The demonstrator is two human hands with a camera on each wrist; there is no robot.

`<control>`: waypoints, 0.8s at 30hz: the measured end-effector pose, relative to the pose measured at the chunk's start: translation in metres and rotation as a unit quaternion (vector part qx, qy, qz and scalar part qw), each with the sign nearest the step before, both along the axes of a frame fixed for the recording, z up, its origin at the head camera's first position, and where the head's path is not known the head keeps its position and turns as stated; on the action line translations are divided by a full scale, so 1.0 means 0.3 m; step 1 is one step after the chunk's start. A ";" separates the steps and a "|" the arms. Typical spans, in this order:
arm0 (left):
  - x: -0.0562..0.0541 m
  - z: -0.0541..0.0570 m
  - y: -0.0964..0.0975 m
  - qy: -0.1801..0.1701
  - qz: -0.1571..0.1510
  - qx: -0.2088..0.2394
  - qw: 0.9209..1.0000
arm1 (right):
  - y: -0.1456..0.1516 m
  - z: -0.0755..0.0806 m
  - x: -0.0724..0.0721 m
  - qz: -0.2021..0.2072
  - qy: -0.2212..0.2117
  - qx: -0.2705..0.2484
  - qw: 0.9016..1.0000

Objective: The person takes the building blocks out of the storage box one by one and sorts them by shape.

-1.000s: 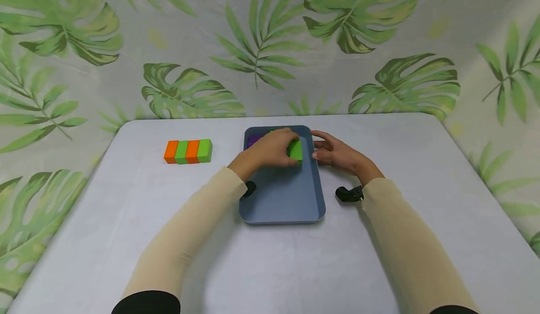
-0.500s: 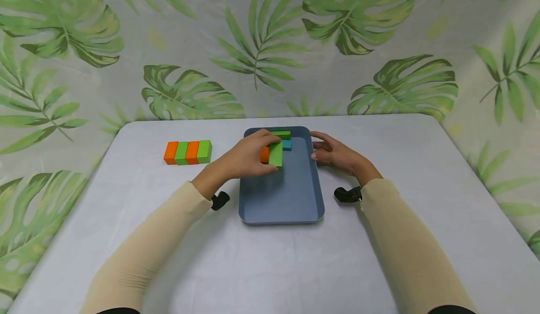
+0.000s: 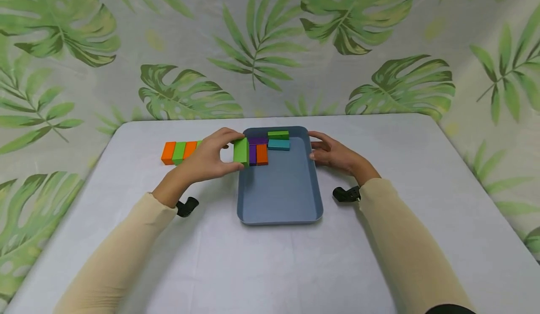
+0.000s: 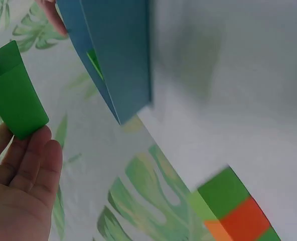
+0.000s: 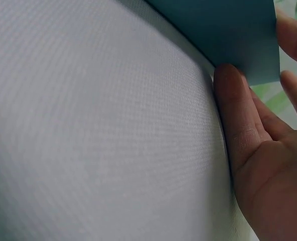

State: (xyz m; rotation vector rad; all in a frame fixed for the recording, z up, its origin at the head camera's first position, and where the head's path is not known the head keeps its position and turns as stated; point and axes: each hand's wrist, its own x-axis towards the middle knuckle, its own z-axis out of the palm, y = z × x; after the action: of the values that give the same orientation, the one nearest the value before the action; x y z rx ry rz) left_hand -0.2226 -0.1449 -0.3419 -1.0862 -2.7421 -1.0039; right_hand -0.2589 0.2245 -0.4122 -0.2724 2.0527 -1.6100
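Note:
My left hand [image 3: 211, 157] pinches a light green block [image 3: 241, 152] between thumb and fingers, at the left rim of the blue-grey tray [image 3: 280, 192]. In the left wrist view the same green block [image 4: 19, 98] is clear of the tray wall [image 4: 121, 55]. Inside the tray, at its far end, lie a green block [image 3: 278, 135], a teal block [image 3: 279, 145], an orange block [image 3: 262, 154] and purple blocks [image 3: 252, 155]. Beside the tray's right wall rests my right hand [image 3: 337, 154], its fingertips touching the wall and its fingers loosely extended.
A row of orange and green blocks [image 3: 179, 153] stands on the white table [image 3: 261, 267] to the left, its right end partly hidden behind my left hand. A leaf-patterned cloth [image 3: 261, 42] rises behind the table's far edge. Each wrist carries a small black camera [image 3: 347, 194].
My left hand has lifted the green block from the tray's right side and carried it left to the left rim, uncovering the purple, orange and teal blocks. My right hand has stayed put.

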 end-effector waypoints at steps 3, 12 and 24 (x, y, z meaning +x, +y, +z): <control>0.010 0.002 -0.045 -0.005 0.014 0.003 1.000 | -0.006 0.000 0.000 0.001 -0.001 0.002 1.000; -0.017 0.004 -0.144 -0.019 0.064 -0.032 0.997 | -0.004 -0.002 -0.002 -0.010 -0.008 0.007 1.000; -0.087 -0.018 -0.177 -0.067 0.073 -0.055 0.994 | 0.001 -0.005 -0.004 -0.015 -0.008 0.007 1.000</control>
State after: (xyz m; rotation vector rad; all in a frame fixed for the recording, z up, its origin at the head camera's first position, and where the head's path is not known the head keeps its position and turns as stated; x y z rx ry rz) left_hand -0.2488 -0.1981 -0.3472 -0.8429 -2.9648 -0.9485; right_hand -0.2601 0.2249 -0.4136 -0.2245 2.0642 -1.6092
